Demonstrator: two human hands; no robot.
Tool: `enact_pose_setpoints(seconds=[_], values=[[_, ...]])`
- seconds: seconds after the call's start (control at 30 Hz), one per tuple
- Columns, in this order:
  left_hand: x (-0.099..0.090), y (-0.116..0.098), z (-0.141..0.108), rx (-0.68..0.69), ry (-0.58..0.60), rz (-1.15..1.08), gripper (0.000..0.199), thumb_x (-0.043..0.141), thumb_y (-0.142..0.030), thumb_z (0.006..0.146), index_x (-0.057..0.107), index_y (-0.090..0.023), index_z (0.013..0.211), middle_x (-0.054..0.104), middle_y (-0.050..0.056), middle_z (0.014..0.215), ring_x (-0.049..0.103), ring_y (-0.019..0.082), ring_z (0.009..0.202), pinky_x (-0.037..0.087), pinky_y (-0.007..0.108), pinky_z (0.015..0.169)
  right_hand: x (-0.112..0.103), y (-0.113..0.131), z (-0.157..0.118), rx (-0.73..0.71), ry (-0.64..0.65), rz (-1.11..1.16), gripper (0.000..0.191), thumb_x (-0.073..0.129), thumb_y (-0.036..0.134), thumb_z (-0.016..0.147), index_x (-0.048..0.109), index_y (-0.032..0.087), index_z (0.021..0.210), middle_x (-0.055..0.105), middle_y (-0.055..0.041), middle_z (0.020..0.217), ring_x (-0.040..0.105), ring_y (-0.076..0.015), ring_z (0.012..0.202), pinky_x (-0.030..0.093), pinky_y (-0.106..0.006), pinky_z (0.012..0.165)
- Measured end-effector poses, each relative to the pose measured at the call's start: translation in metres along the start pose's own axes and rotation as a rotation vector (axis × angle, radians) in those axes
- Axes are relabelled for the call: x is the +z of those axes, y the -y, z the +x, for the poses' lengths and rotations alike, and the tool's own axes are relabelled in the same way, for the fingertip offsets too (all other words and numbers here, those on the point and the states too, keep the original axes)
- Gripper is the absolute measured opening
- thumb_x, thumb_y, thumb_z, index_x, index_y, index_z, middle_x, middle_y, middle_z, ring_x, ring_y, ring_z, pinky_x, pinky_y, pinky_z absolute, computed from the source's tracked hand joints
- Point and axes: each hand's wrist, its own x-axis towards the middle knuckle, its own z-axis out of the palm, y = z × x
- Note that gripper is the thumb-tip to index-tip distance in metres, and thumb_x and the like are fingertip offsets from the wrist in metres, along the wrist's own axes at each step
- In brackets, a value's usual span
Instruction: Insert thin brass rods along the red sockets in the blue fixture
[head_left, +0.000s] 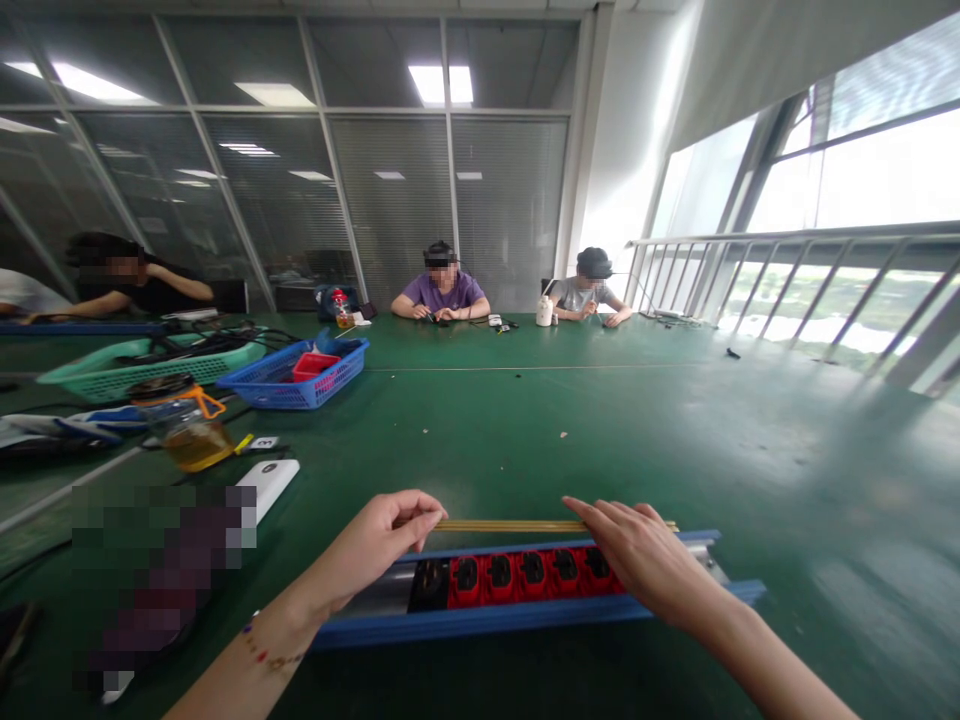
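My left hand [386, 540] is closed, thumb and fingertips pinching the left end of thin brass-coloured strips [510, 525]. The strips run left to right along the far edge of a blue-sided rail [480, 625]. Across their right part lies my right hand [637, 550], fingers stretched out and pointing away to the left. Its thumb and underside are hidden, and the strips' right end shows beyond it. Inside the rail sits a row of several red socket modules [532, 575] with black faces. A black module [429, 584] stands at the row's left end.
To the left are a white power bank [274, 485], a jar of amber liquid [196, 445], a blue basket [289, 392] and a green basket [86, 375]. Two people [441, 290] sit across the green table [480, 420]; others are at far left.
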Motion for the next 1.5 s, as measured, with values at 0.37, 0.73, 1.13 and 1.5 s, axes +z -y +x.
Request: enact_pose_setpoints(seconds=[0.37, 0.73, 1.13, 1.5], values=[[-0.011, 0.022, -0.016, -0.007, -0.038, 0.124, 0.036, 0.043, -0.049, 0.08, 0.058, -0.018, 0.089, 0.054, -0.001, 0.066, 0.049, 0.013, 0.064, 0.039, 0.021, 0.061, -0.007, -0.031, -0.022, 0.22, 0.052, 0.618, 0.034, 0.041, 0.047, 0.084, 0.06, 0.02, 0.079, 0.06, 0.0006, 0.07, 0.052, -0.0135, 0.065, 0.041, -0.021, 0.056], [-0.008, 0.034, -0.019, -0.053, -0.098, 0.311, 0.033, 0.043, -0.048, 0.08, 0.059, -0.019, 0.083, 0.062, 0.0, 0.073, 0.056, 0.016, 0.069, 0.041, 0.022, 0.062, 0.019, -0.029, -0.024, 0.36, -0.04, 0.557, 0.033, 0.04, 0.051, 0.082, 0.055, 0.021, 0.083, 0.051, 0.0038, 0.056, 0.047, -0.0124, 0.052, 0.037, -0.022, 0.049], [-0.007, 0.038, -0.021, -0.071, -0.079, 0.263, 0.035, 0.044, -0.05, 0.078, 0.058, -0.019, 0.085, 0.061, 0.0, 0.072, 0.056, 0.015, 0.068, 0.041, 0.021, 0.061, 0.023, -0.031, -0.026, 0.375, -0.043, 0.619, 0.034, 0.041, 0.053, 0.081, 0.053, 0.021, 0.082, 0.045, 0.0048, 0.054, 0.043, -0.0119, 0.052, 0.034, -0.023, 0.048], [-0.008, 0.04, -0.022, -0.076, -0.038, 0.279, 0.035, 0.045, -0.05, 0.077, 0.059, -0.02, 0.083, 0.063, 0.001, 0.075, 0.056, 0.015, 0.068, 0.04, 0.02, 0.059, 0.021, -0.031, -0.028, 0.362, -0.033, 0.675, 0.034, 0.042, 0.053, 0.081, 0.051, 0.02, 0.083, 0.043, 0.0051, 0.056, 0.041, -0.0111, 0.052, 0.034, -0.022, 0.048]])
